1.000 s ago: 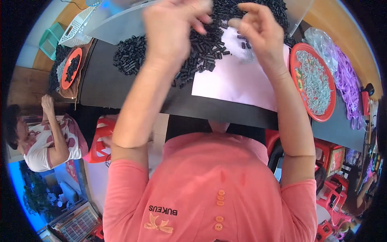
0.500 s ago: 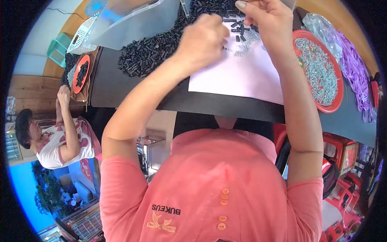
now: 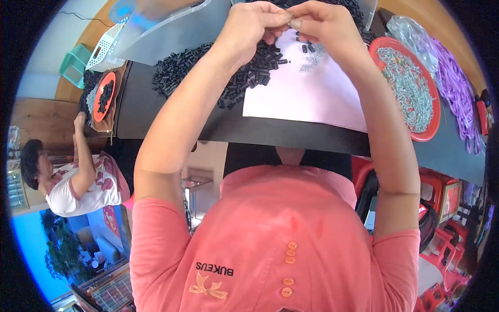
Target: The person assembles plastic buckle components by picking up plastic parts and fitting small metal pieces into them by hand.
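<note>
The dark bench (image 3: 143, 104) runs across the upper part of the view, in front of the person in the pink shirt (image 3: 291, 223). At far left is a co-worker (image 3: 86, 179) in a white and dark red top, arms raised near the bench's left end. A large clear plastic bin (image 3: 156, 44) stands toward the back, left of the middle.

A broad heap of black pieces (image 3: 174, 75) spreads along the bench beside the bin, partly behind the person's left forearm. Just right of the heap lies a pale pink sheet (image 3: 306, 99), its near edge close to the bench's front. Right of the sheet sits a round red tray (image 3: 435, 125) covered with silvery bits (image 3: 410, 93); beyond it are a bundle of purple straps (image 3: 457, 93) and a crumpled clear bag (image 3: 410, 41).

At the upper left, a white basket (image 3: 106, 47) and a green basket (image 3: 75, 65) stand near an orange dish (image 3: 99, 112) holding more black pieces.

The left hand (image 3: 249, 26) and right hand (image 3: 327, 26) meet above the far end of the sheet. Each grip is pinched closed, thumb against finger, on one small piece (image 3: 289, 21), too hidden to identify. Below the right hand, a few loose black pieces (image 3: 307, 48) and scattered silvery bits lie on the sheet.
</note>
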`<state>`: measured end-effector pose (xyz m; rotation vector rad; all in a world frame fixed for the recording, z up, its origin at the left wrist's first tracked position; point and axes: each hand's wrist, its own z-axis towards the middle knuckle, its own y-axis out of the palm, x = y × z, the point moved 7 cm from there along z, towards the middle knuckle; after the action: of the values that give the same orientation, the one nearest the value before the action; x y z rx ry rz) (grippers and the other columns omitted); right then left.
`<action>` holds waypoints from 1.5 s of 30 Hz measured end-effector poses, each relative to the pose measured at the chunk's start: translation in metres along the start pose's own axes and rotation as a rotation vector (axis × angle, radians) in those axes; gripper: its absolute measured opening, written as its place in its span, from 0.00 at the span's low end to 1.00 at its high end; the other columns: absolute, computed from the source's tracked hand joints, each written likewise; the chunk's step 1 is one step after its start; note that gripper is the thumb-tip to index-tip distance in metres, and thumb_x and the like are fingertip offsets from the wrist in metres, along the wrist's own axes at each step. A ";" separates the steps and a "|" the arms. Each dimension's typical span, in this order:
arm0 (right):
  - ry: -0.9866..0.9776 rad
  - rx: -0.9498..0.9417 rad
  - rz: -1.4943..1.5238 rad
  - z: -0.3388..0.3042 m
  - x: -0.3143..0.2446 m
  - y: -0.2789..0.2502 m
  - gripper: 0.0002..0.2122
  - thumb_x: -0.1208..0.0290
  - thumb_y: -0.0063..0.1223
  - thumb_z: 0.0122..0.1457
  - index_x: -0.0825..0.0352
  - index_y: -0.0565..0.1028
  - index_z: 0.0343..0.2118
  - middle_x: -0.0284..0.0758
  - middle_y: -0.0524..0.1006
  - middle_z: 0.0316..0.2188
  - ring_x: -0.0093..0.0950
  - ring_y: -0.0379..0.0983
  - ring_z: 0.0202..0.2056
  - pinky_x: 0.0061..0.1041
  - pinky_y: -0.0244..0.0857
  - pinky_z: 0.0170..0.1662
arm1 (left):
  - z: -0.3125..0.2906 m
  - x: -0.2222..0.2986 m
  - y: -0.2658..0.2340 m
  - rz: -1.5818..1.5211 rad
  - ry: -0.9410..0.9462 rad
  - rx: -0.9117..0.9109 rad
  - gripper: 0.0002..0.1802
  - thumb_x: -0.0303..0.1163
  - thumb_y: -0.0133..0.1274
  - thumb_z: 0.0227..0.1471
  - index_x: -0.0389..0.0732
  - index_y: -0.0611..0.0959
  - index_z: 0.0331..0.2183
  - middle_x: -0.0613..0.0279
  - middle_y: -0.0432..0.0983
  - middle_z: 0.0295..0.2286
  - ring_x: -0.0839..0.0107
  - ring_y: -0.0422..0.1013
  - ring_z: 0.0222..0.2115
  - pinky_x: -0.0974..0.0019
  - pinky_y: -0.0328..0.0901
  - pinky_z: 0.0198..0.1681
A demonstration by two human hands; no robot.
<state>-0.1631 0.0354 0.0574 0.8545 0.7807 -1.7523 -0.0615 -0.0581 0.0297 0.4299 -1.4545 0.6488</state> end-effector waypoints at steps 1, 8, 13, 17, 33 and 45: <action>-0.296 -0.079 0.280 -0.003 -0.024 0.008 0.06 0.78 0.55 0.50 0.73 0.78 0.31 0.34 0.77 0.21 0.18 0.71 0.22 0.18 0.63 0.24 | 0.001 -0.001 -0.002 -0.164 -0.091 -0.020 0.06 0.27 0.56 0.48 0.34 0.78 0.27 0.59 0.73 0.21 0.71 0.67 0.20 0.69 0.60 0.23; 0.198 0.191 0.056 -0.007 0.009 -0.001 0.04 0.80 0.57 0.51 0.70 0.78 0.31 0.29 0.76 0.21 0.16 0.69 0.22 0.15 0.62 0.25 | -0.009 0.001 0.007 -0.454 -0.163 -0.080 0.07 0.29 0.54 0.51 0.35 0.78 0.28 0.62 0.73 0.22 0.73 0.67 0.19 0.73 0.59 0.22; 0.073 0.163 -0.045 -0.006 0.006 -0.002 0.02 0.80 0.56 0.51 0.70 0.77 0.28 0.28 0.75 0.21 0.15 0.68 0.22 0.15 0.62 0.25 | -0.014 -0.004 0.001 -0.253 -0.109 -0.046 0.07 0.32 0.55 0.50 0.37 0.81 0.28 0.65 0.73 0.22 0.78 0.66 0.20 0.75 0.59 0.24; 0.108 0.224 -0.077 -0.005 0.006 -0.011 0.00 0.80 0.55 0.51 0.70 0.76 0.26 0.28 0.74 0.20 0.15 0.68 0.22 0.14 0.61 0.25 | -0.038 0.015 0.018 1.143 0.651 0.057 0.10 0.35 0.59 0.45 0.41 0.83 0.29 0.62 0.73 0.27 0.66 0.69 0.32 0.65 0.65 0.31; 0.230 0.224 0.223 -0.005 0.021 -0.017 0.03 0.79 0.56 0.52 0.71 0.75 0.29 0.31 0.75 0.22 0.16 0.68 0.21 0.15 0.62 0.25 | -0.031 -0.018 0.014 0.304 0.106 0.038 0.05 0.25 0.58 0.49 0.35 0.80 0.29 0.65 0.77 0.26 0.81 0.69 0.22 0.75 0.64 0.23; 0.100 0.160 -0.188 -0.009 0.023 0.001 0.08 0.71 0.55 0.51 0.71 0.76 0.28 0.34 0.75 0.18 0.19 0.69 0.20 0.20 0.62 0.24 | -0.023 -0.014 0.011 -0.260 0.042 0.079 0.09 0.22 0.57 0.49 0.32 0.76 0.35 0.59 0.76 0.25 0.77 0.70 0.21 0.76 0.63 0.20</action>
<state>-0.1665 0.0312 0.0333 1.0093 0.8162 -1.9708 -0.0508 -0.0366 0.0125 0.6511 -1.3088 0.5045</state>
